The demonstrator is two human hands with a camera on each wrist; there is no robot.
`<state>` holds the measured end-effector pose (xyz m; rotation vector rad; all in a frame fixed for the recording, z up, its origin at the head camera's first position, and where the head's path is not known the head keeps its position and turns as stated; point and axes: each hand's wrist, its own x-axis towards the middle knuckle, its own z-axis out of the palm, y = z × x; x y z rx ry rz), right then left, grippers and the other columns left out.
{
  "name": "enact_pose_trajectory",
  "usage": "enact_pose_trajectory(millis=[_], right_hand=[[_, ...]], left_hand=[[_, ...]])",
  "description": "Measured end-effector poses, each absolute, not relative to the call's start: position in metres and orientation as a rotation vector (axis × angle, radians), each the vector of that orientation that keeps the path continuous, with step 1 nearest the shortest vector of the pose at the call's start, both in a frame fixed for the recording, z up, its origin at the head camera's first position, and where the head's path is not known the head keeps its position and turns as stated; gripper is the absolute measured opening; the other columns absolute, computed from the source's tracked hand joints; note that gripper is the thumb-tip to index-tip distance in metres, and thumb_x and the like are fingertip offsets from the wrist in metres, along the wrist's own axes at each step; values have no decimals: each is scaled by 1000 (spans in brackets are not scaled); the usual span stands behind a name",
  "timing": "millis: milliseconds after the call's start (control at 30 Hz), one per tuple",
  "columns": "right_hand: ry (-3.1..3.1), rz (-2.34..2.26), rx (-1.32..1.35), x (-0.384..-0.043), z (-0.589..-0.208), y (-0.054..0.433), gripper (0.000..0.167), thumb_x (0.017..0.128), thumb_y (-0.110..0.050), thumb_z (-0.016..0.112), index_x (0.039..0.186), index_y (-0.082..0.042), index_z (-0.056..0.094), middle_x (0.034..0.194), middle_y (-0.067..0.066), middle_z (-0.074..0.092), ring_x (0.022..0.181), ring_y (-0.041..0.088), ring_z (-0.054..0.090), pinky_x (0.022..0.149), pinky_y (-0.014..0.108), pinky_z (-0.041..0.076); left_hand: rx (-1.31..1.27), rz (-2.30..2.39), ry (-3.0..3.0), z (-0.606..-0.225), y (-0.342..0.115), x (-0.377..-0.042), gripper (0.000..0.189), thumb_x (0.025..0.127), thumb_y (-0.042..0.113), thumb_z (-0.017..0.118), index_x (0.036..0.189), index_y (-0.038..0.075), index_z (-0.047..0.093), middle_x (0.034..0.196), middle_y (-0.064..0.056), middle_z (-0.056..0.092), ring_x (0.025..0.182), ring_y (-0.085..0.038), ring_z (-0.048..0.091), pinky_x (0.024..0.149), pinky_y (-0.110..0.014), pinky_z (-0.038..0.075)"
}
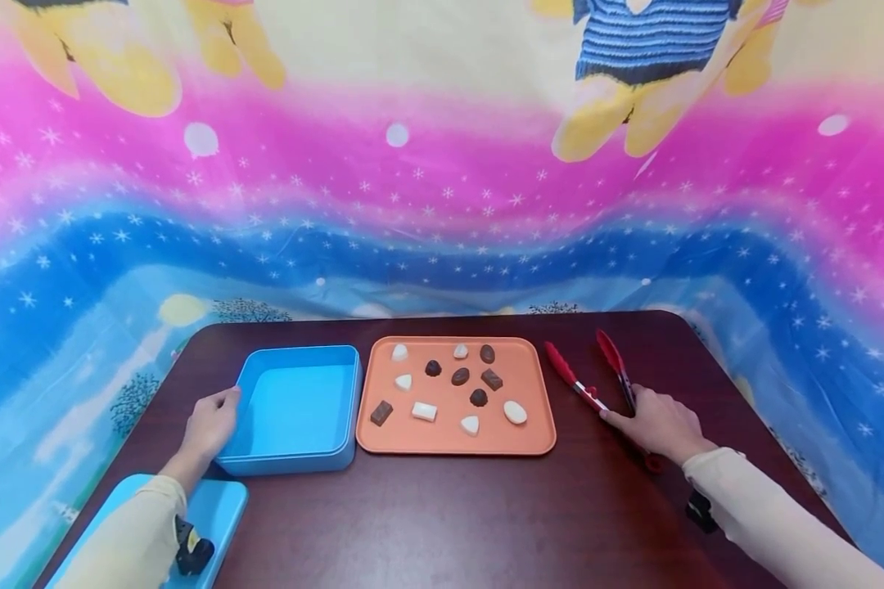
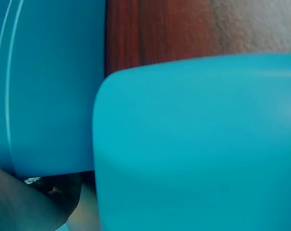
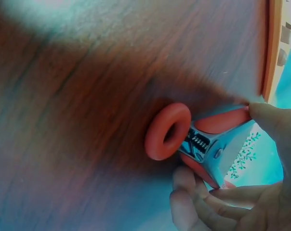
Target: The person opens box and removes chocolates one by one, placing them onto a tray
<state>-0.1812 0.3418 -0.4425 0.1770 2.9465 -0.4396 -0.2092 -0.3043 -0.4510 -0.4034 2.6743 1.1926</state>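
Observation:
In the head view my right hand point(image 1: 659, 425) holds a pair of red-and-silver tongs point(image 1: 585, 391), whose two arms spread apart toward the back of the table. The right wrist view shows the thumb and fingers on either side of the tongs' hinge end, with its red pull ring point(image 3: 168, 131) sticking out. At the left, my left hand point(image 1: 209, 424) grips the left side of an open blue box point(image 1: 287, 466), which has nothing inside. Part of that hand shows low in the left wrist view, beside the box wall point(image 2: 54, 96).
An orange tray point(image 1: 449, 444) stands right of the box, bearing several brown and white chocolate-like pieces, among them a white oval point(image 1: 515, 411). The blue lid point(image 1: 217, 511) lies at the front left, partly under the left sleeve. A patterned cloth point(image 1: 442, 196) hangs around the dark wooden table point(image 1: 427, 515).

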Motion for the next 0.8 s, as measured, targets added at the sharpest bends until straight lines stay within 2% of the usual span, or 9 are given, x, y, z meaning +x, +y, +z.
enact_pose_trajectory(millis=[167, 267, 333, 367, 433, 467, 533, 600, 800], right_hand=[[3002, -485, 137, -184, -433, 341, 69, 91, -54, 68, 126, 5, 58, 72, 6, 61, 60, 18, 53, 51, 31, 45], [3056, -558, 107, -186, -425, 335, 73, 93, -49, 68, 138, 6, 54, 70, 7, 60, 57, 18, 51, 49, 31, 43], [3094, -598, 81, -187, -419, 330, 75, 94, -47, 68, 143, 7, 49, 76, 12, 63, 58, 21, 50, 50, 34, 43], [3115, -606, 66, -187, -416, 327, 75, 94, -46, 67, 144, 7, 49, 85, 17, 67, 63, 26, 55, 54, 38, 48], [3152, -609, 30, -187, -412, 320, 73, 95, -46, 67, 144, 5, 50, 111, 26, 68, 84, 38, 63, 70, 49, 56], [3164, -611, 13, -186, -410, 317, 73, 95, -46, 67, 145, 4, 50, 125, 30, 63, 97, 44, 63, 81, 56, 56], [3186, -616, -25, -185, -407, 312, 72, 95, -45, 66, 147, 3, 48, 146, 34, 49, 123, 52, 53, 100, 67, 45], [3191, -641, -61, -184, -403, 305, 77, 95, -48, 65, 151, 1, 44, 153, 34, 39, 137, 55, 39, 109, 71, 34], [3217, -693, -168, -177, -398, 284, 95, 93, -60, 63, 160, -5, 25, 163, 29, 27, 147, 52, 24, 114, 73, 25]], left_hand=[[-383, 1162, 2694, -446, -304, -208, 71, 109, 46, 18, 159, -4, 13, 162, -36, 18, 149, -56, 16, 119, -69, 20], [-365, 1166, 2798, -441, -300, -206, 67, 110, 43, 23, 159, -1, 19, 158, -35, 29, 146, -55, 28, 115, -69, 28], [-346, 1171, 2908, -435, -297, -205, 63, 110, 40, 28, 158, -1, 28, 154, -34, 38, 141, -53, 37, 112, -68, 33], [-332, 1176, 2961, -432, -295, -205, 61, 110, 39, 30, 156, -1, 32, 151, -33, 42, 138, -52, 40, 110, -68, 34], [-304, 1187, 3053, -425, -291, -203, 57, 110, 35, 34, 153, -1, 39, 147, -32, 47, 134, -50, 44, 108, -66, 36], [-286, 1189, 3091, -422, -288, -202, 55, 109, 33, 36, 151, -1, 42, 145, -32, 49, 133, -49, 45, 107, -66, 36], [-248, 1206, 3130, -415, -282, -201, 53, 109, 32, 39, 150, 0, 44, 144, -32, 49, 132, -49, 45, 107, -67, 35], [-193, 1214, 3159, -408, -275, -199, 52, 108, 32, 40, 150, 1, 45, 146, -31, 49, 134, -50, 43, 109, -67, 32], [37, 1132, 3209, -392, -249, -193, 56, 107, 37, 44, 153, 6, 42, 155, -30, 40, 142, -55, 32, 111, -72, 26]])
